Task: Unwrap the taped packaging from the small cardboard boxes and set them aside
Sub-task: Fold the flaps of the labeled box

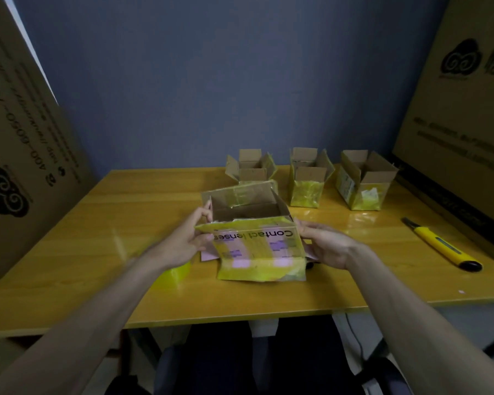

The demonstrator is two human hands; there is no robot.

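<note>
Four opened tape-wrapped boxes [251,223], upright

yellow wooden table [97,252] against a blue wall [211,81], dim light

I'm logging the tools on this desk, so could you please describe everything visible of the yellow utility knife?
The utility knife has a long, slim yellow body, plastic by its look, with a black cap at its near end and a dark tip at its far end. It lies flat and diagonal on the wooden table, right of the boxes. No hand touches it.
</note>
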